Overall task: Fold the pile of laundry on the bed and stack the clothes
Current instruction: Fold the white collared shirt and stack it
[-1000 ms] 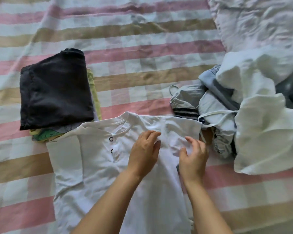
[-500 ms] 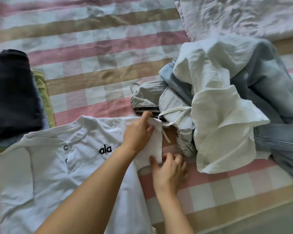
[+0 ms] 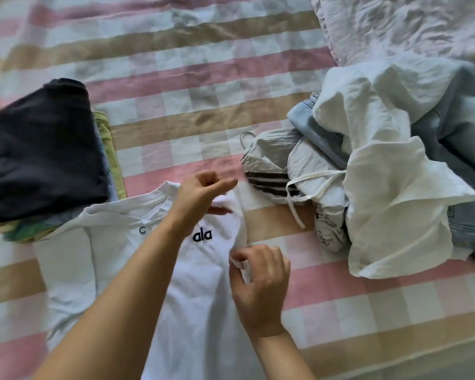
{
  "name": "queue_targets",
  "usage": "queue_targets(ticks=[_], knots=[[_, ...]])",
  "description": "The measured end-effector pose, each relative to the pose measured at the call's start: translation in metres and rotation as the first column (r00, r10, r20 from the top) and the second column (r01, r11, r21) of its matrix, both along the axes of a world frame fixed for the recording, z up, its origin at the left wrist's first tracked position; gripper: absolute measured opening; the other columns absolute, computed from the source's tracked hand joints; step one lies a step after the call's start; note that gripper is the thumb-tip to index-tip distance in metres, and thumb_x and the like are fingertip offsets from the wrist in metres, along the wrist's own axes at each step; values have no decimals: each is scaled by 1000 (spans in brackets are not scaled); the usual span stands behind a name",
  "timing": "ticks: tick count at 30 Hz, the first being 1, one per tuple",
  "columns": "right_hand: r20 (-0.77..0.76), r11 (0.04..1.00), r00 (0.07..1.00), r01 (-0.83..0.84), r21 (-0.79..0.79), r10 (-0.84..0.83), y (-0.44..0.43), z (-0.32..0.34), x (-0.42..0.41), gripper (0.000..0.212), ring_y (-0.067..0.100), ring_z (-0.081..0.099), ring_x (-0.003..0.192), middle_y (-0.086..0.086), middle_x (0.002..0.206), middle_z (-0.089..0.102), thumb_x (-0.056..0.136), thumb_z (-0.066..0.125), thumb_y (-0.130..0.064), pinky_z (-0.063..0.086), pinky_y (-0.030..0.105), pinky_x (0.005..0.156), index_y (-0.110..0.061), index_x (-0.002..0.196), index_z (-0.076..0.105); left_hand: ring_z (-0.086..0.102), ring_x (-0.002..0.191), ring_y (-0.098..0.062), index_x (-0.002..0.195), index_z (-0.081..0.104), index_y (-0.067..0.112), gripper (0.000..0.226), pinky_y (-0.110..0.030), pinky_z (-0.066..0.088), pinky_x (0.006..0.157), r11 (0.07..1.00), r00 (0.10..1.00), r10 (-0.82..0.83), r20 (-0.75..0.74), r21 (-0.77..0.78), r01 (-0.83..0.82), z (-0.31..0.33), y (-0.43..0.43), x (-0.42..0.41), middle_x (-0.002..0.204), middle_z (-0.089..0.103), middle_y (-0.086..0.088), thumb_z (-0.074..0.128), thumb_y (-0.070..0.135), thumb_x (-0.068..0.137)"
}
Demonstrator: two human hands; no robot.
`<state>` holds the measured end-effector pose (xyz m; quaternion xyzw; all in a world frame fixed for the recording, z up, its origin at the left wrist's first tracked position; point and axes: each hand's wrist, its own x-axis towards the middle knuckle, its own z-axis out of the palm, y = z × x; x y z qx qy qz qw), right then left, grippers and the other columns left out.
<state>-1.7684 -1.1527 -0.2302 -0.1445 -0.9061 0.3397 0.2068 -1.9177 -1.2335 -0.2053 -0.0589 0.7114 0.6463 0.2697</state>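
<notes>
A white T-shirt (image 3: 99,259) with black "ala" lettering lies flat on the bed in front of me. My left hand (image 3: 200,196) pinches the shirt's right shoulder near the collar. My right hand (image 3: 261,283) grips the edge of the right sleeve, lower down. The stack of folded clothes (image 3: 41,149), a dark garment on top of green and blue ones, sits at the left and touches the shirt's other shoulder. The unfolded pile (image 3: 381,171) of white, grey and denim clothes lies to the right.
The pink, tan and white checked bedsheet (image 3: 192,86) covers the bed. A crumpled pale quilt (image 3: 401,26) lies at the top right. A white drawstring (image 3: 294,209) trails from the pile toward the shirt. The bed's front edge runs along the bottom right.
Both hands shifted to the shirt's right sleeve; the left hand lifted the shoulder fabric and the right hand closed on the sleeve edge. The "ala" lettering is uncovered.
</notes>
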Motion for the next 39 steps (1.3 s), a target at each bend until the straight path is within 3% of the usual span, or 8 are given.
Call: queue_targets(ticks=[6,10,14,20,23,26,34,39], knots=[[178,954,947,-288,89,269,-35,-16,2,13,17,54,80,-7,80,62,74,64,-36,33,28,73,-25,79,67,51,71,-16,79,56,14,25,-17,43,57,935,993,-102,-66,-348,73,-15,-68,7,77,55,0,60,-9,74],[278,960,938,-251,127,208,-39,-21,0,29,16,45,97,2,106,64,81,49,-38,40,32,79,-23,95,69,47,107,-27,108,62,8,36,-28,36,92,757,891,-348,-293,-648,82,-36,-76,32,110,55,-10,67,2,73],[385,926,905,-291,242,184,-38,-28,-5,23,20,50,98,4,105,66,73,70,-28,51,37,73,-21,95,71,39,119,-33,118,61,15,42,-43,39,95,648,844,-406,-351,-761,-5,-50,-73,50,130,47,-10,69,14,76],[248,988,961,-142,54,124,-30,-25,-37,28,34,56,96,13,107,61,83,52,-20,43,39,83,-11,106,67,40,126,-38,122,60,17,49,-47,33,97,597,789,-348,-507,-768,-230,-53,-80,60,139,44,-16,68,9,75],[360,997,933,10,-81,20,-22,-26,-80,36,36,47,112,20,119,56,90,53,-15,27,33,97,-4,124,54,47,116,-42,118,60,7,43,-39,26,96,547,741,-50,-670,-639,-541,-44,-110,55,128,49,-23,61,8,75],[483,985,875,96,-145,-14,-17,-31,-114,38,31,48,113,14,118,59,87,59,-24,34,34,97,-9,122,55,45,112,-42,120,53,1,44,-36,25,92,379,679,198,-707,-584,-718,-40,-157,53,124,47,-24,57,10,76],[373,969,925,156,-191,-75,7,-30,-138,7,19,59,77,10,89,70,83,64,-18,42,29,68,-12,88,66,45,101,-35,93,67,12,11,-42,27,84,364,867,55,-495,-798,-479,-52,-200,52,98,58,-13,64,15,82],[356,996,934,23,-89,10,4,-29,-127,31,29,55,99,16,113,57,82,65,-16,41,36,91,-9,112,60,48,104,-34,97,68,13,17,-40,27,86,437,847,21,-531,-757,-485,-53,-181,61,106,60,-11,59,14,83]])
